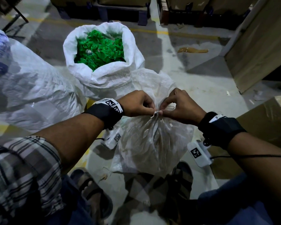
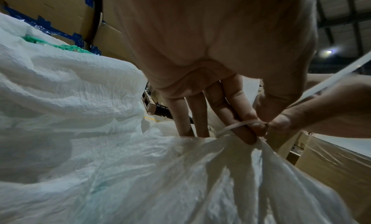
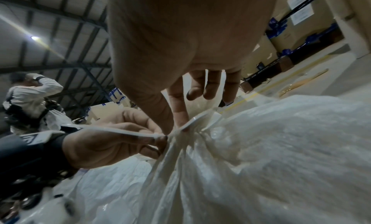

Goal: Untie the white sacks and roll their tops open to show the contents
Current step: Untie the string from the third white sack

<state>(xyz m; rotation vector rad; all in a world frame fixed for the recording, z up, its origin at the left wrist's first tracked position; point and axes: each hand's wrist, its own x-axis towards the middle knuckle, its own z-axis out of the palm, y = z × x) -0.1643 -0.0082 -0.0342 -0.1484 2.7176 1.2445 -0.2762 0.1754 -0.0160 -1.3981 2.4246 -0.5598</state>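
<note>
two hands met at the neck of the nearest white sack (image 1: 152,143), which stood on the floor (image 1: 201,88) between the person's sandalled feet. the left hand (image 1: 137,103) had its thumb and forefinger closed on the white tie (image 1: 156,113) at the gathered neck, with the other fingers (image 2: 198,114) reaching down onto the sack's crumpled top. the right hand (image 1: 182,107) pinched the same tie from the other side, its thumb tip almost touching the left hand's fingertips. in the left wrist view the tie (image 2: 236,125) looped over a finger right at the knot, and a long free strand ran up and away to the right. in the right wrist view the tie (image 3: 124,131) stretched flat across the left hand (image 3: 104,141) toward the knot, and the right hand's fingers (image 3: 180,109) pressed down beside it. the neck of this sack was still bunched and bound.

just beyond it stood a second white sack (image 1: 102,73), touching the near one, its top rolled down and open on a heap of bright green pieces (image 1: 99,51). to the left a third, larger sack (image 1: 32,91) lay slumped and closed. a cardboard box (image 1: 266,120) wrapped in clear film sat at the right, near the right forearm. both wrists wore black bands with small white marker blocks. another person (image 3: 30,100) in a white top stood in the background of the right wrist view.
</note>
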